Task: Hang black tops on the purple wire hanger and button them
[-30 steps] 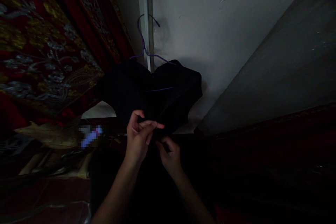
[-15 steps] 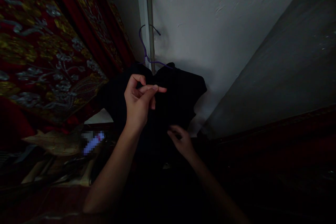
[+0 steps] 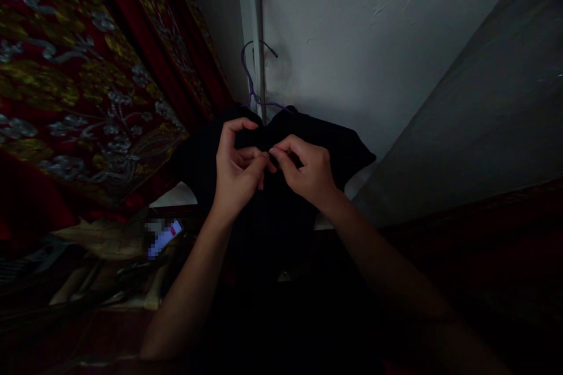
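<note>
A dark short garment (image 3: 316, 129), apparently a shirt, hangs on a purple wire hanger (image 3: 250, 79) hooked over a narrow upright post. In front of its upper middle, my left hand (image 3: 237, 167) pinches thumb against middle finger, with the index finger curled up and away. My right hand (image 3: 308, 170) has thumb and index finger pressed together, almost meeting the left fingertips. Whatever lies between the fingertips is too small and dark to make out. Folds and fastenings of the cloth are lost in the shade.
Red cloth with gold and silver embroidery (image 3: 109, 88) drapes on the left. A pale wall (image 3: 334, 23) rises behind the garment. Below left, a lit phone-like screen (image 3: 165, 239) lies beside a pale wooden-looking piece (image 3: 103, 237). Dark red furniture or cloth edges the lower right.
My right hand has risen from lower right to meet the left fingertips and closed into a pinch. My left hand keeps its pinch. The garment's right sleeve spreads out farther.
</note>
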The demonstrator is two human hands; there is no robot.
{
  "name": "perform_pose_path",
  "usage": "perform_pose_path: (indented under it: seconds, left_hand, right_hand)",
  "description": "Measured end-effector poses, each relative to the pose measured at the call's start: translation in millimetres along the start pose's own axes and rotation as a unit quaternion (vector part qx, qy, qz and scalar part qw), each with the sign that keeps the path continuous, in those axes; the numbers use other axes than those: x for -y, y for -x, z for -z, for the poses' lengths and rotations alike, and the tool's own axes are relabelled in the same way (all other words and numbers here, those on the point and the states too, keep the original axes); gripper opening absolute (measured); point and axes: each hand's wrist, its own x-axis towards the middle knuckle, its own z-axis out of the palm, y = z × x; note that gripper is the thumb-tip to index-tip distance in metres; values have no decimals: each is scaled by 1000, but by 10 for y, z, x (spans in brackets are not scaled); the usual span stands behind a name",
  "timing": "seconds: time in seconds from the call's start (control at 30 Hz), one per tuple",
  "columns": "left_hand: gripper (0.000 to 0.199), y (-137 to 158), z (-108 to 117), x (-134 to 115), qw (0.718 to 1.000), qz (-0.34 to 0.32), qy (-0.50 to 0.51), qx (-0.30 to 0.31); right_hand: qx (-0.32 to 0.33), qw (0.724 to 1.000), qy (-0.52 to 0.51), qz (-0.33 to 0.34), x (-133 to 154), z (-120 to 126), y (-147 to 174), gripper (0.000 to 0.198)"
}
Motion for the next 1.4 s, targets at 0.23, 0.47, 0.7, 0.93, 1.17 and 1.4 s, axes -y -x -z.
perform_pose_path:
  seconds: [0.23, 0.47, 0.7, 0.93, 1.17, 1.4]
  left_hand:
    - [96, 174, 34, 376, 988, 141, 56, -1]
    - [90, 582, 152, 468, 968, 228, 16, 105]
    - [43, 317, 82, 367, 975, 91, -181, 90]
    - [47, -130, 119, 533, 957, -20, -261, -125]
    - [46, -401, 345, 795, 947, -61, -273, -156]
    - [11, -375, 925, 820, 945, 71, 0, -319]
  right_hand:
    - [-160, 983, -51, -70, 59, 65, -233, 25]
    - [-293, 946, -77, -111, -174, 671, -202, 20]
    - [-382, 738, -438, -342, -508, 1029, 456, 28]
    - [-308, 695, -459, -459, -368, 488, 1269, 18]
    - [-251, 611, -513, -547, -114, 22, 1510, 10]
    - [-284, 676, -427, -529, -118, -115, 1380, 28]
